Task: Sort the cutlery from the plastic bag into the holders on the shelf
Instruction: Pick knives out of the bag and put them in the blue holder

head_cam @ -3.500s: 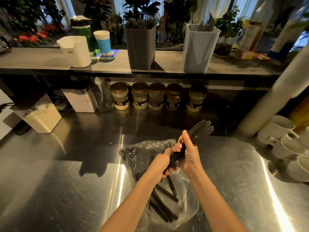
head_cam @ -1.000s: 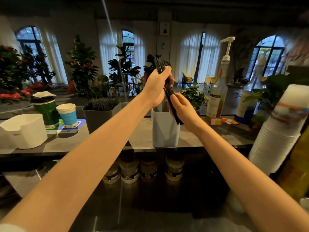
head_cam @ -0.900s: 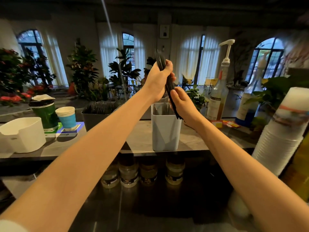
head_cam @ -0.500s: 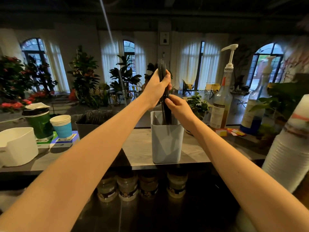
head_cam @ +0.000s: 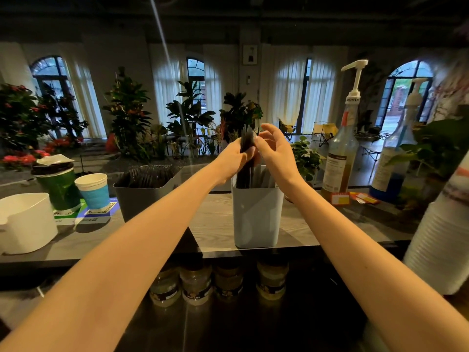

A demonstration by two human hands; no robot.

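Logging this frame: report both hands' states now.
Left hand: gripping the black cutlery bundle over the light holder.
Right hand: open, holding nothing.

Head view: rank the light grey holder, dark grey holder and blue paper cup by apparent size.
Light grey holder and dark grey holder: about alike, the dark one partly behind a forearm.
Blue paper cup: smallest.

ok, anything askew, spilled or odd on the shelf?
Only one thing: the green cup near the shelf's left end has a white cover lying crooked on top. Nothing looks spilled. The left hand grips black cutlery standing in the upright light grey holder.
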